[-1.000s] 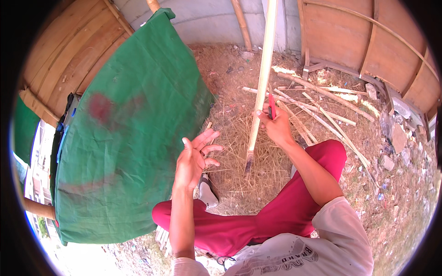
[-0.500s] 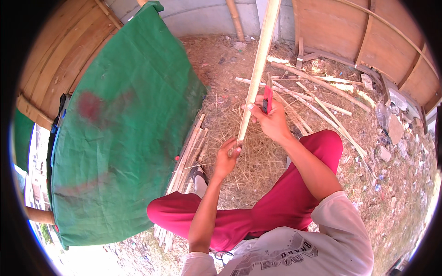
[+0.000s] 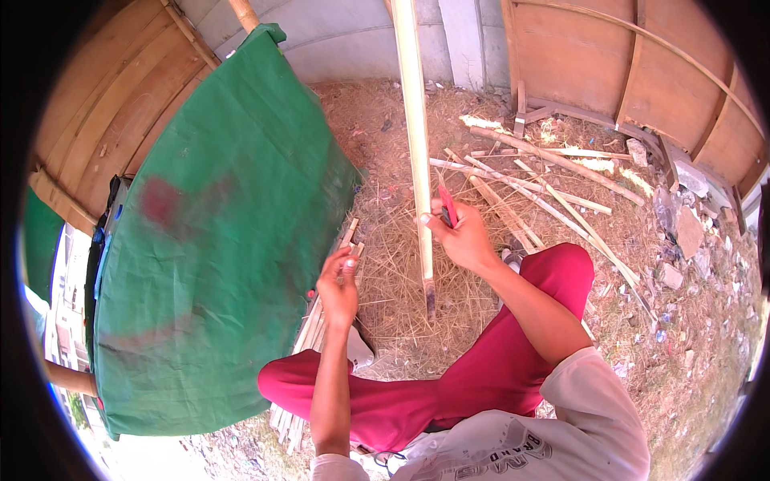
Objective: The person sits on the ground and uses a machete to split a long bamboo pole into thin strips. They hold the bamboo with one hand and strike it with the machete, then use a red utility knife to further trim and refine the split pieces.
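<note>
A long pale bamboo strip (image 3: 415,120) stands nearly upright in front of me, its top running out of view. Its dark lower end hangs over the shavings between my legs. My right hand (image 3: 469,240) is closed around a red utility knife (image 3: 448,208), with the thumb against the strip's edge; the fingers behind the strip are partly hidden. My left hand (image 3: 338,290) is off the strip, raised to its left beside the green sheet, fingers loosely apart and nothing in them.
A large green tarp (image 3: 208,240) covers something on my left. Split bamboo strips (image 3: 309,329) lie along its lower edge. More poles and sticks (image 3: 561,160) are scattered at the far right, near rubble (image 3: 688,228) and a wooden panel wall (image 3: 577,72). Straw-like shavings (image 3: 385,280) cover the ground.
My left hand has let go of the strip's lower end and moved left. The strip has swung more upright, its top shifting left. My right hand, with the knife, has come slightly down and left.
</note>
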Tool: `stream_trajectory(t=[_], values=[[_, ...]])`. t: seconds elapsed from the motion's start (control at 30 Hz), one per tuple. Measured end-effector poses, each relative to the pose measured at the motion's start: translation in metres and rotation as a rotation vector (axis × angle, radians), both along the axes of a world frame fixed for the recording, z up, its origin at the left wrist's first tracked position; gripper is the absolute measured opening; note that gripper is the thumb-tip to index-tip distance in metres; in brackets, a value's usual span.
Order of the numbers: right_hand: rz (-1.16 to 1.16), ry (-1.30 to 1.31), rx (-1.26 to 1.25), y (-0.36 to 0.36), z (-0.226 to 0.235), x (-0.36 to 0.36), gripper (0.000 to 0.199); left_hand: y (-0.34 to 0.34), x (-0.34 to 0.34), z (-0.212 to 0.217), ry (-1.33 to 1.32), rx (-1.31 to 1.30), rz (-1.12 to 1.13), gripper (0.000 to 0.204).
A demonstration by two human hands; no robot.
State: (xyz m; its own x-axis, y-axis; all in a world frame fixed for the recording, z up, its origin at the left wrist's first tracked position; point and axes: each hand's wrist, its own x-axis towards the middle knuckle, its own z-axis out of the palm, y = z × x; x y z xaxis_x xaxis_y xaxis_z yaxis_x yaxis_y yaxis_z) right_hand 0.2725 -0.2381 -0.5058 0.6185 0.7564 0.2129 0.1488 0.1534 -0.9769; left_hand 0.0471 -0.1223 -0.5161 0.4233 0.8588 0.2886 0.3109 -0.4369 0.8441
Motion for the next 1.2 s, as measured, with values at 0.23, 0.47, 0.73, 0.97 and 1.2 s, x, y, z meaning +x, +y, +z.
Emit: stream_trajectory(t=[0.23,0.47,0.73,0.97,1.2], values=[[0.056,-0.225,-0.114,-0.001,0.007,-0.014,0.023,0.012,-0.037,0.178,-0.079,0.654,0.163,0.012],[-0.021,-0.425,0.057,0.015,-0.001,-0.002,0.020,-0.012,-0.065,0.285,0.214,1.275,0.271,0.010],[-0.140,-0.574,0.175,0.010,0.015,0.027,0.021,-0.004,-0.112,0.303,0.892,1.295,0.229,0.082],[-0.056,-0.582,0.038,-0.003,0.029,0.054,0.019,0.032,-0.159,0.216,0.939,0.940,0.052,0.039],[-0.480,-0.695,0.101,-0.003,0.029,0.070,0.032,-0.006,-0.161,0.126,0.824,0.494,0.177,0.041]])
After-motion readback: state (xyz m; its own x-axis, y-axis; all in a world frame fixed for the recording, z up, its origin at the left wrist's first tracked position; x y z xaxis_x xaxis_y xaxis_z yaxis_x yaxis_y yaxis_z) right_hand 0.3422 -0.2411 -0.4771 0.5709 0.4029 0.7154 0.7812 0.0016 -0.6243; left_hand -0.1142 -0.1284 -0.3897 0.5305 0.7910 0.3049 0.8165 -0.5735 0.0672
